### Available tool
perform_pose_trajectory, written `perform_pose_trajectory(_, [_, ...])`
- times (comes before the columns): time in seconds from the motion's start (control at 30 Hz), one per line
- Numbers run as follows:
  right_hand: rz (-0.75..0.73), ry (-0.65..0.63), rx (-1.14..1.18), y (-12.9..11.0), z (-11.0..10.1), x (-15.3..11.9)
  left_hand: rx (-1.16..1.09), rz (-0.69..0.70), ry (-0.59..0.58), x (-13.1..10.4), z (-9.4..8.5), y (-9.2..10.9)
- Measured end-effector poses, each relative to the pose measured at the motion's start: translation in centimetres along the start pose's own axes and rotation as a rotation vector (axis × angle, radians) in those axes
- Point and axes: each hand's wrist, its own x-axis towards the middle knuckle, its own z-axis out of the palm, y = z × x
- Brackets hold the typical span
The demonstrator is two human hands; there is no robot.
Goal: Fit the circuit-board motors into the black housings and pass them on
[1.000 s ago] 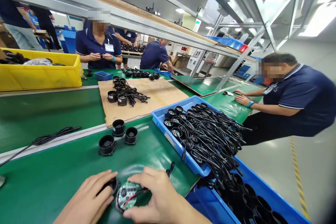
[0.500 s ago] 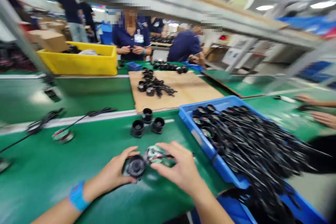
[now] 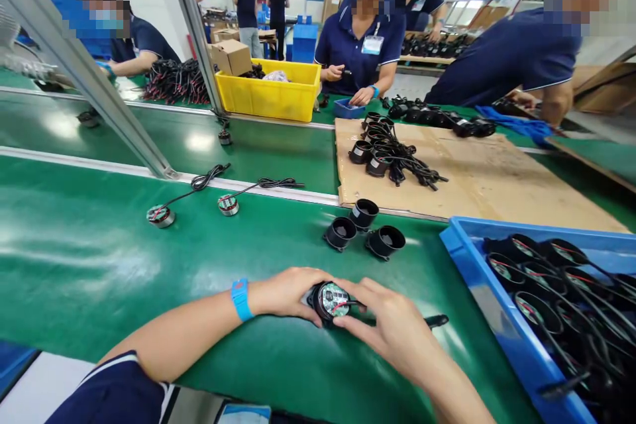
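My left hand, with a blue band at the wrist, grips a black round housing from its left side. A round green circuit board part with red and black wires sits at the mouth of that housing. My right hand pinches this part from the right; its black cable passes under the hand, and the cable end shows beyond it. How deep the part sits is unclear. Three black housings stand on the green table behind my hands.
A blue bin of wired housings stands at the right. Two board parts with cables lie at the left. Beyond are cardboard with more housings, a yellow bin, a slanting metal post and several people.
The board part, held beside the housing before, is now against its opening, and my hands have come together. The view has swung left.
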Motion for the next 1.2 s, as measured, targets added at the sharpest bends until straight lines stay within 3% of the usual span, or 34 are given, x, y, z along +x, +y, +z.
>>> perform_pose_trajectory(0.13, [0.023, -0.090, 0.095, 0.3, -0.4, 0.4, 0.009, 0.021, -0.024, 0.1, -0.2, -0.2])
perform_pose_trajectory(0.37, [0.056, -0.071, 0.284, 1.5, 1.2, 0.6, 0.004, 0.059, -0.003, -0.1, 0.5, -1.0])
perform_pose_trajectory(0.47, [0.051, -0.053, 0.272, 1.8, 2.3, 0.4, -0.040, 0.067, -0.008, -0.1, -0.1, -0.8])
perform_pose_trajectory(0.67, [-0.112, 0.296, 0.146, 1.3, 5.8, -1.2, -0.233, 0.079, -0.033, -0.3, -2.3, -0.7])
perform_pose_trajectory(0.77, [-0.052, 0.520, 0.106, 0.7, 5.9, -2.5, -0.512, 0.023, -0.038, -0.3, -2.3, -1.7])
perform_pose_trajectory(0.83, [0.003, 0.644, 0.094, 0.5, 5.8, -3.1, -0.685, -0.009, 0.024, -0.2, -2.1, -2.5])
perform_pose_trajectory(0.9, [0.004, 0.599, 0.070, 0.6, 6.1, -3.2, -0.785, -0.035, 0.121, -0.1, -1.8, -3.0])
perform_pose_trajectory(1.03, [0.041, 0.283, 0.084, 1.2, 7.4, -2.5, -0.833, -0.068, 0.221, 0.1, -1.7, -3.2])
perform_pose_trajectory(1.2, [0.122, 0.222, 0.238, 1.3, 7.6, -2.2, -0.815, -0.090, 0.198, 0.1, -1.8, -2.6])
